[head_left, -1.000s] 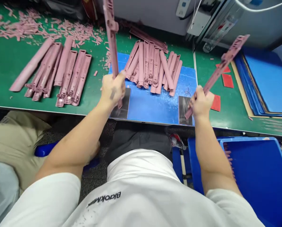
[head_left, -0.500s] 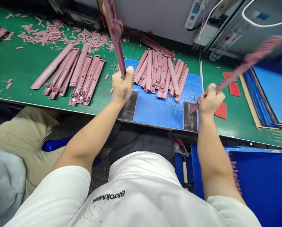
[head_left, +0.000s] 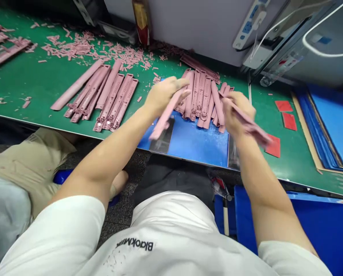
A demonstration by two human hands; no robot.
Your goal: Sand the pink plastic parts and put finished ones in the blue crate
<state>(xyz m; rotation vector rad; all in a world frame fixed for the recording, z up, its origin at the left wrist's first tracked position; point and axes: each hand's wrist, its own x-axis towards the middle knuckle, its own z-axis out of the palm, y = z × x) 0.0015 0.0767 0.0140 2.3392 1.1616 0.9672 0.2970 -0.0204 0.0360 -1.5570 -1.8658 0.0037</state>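
Both hands were clenched on pink parts: the left hand [head_left: 164,96] gripped a pink moulded strip [head_left: 167,115], and the right hand [head_left: 237,113] held a second strip [head_left: 257,132], blurred at its far end. Both were over a blue mat [head_left: 197,147], close to a heap of matching strips [head_left: 201,96] lying on it. Further strips [head_left: 102,101] sat side by side on the green workbench [head_left: 30,84] — pink offcuts [head_left: 97,50] scattered behind them, a red pad [head_left: 273,145] just beside the right hand.
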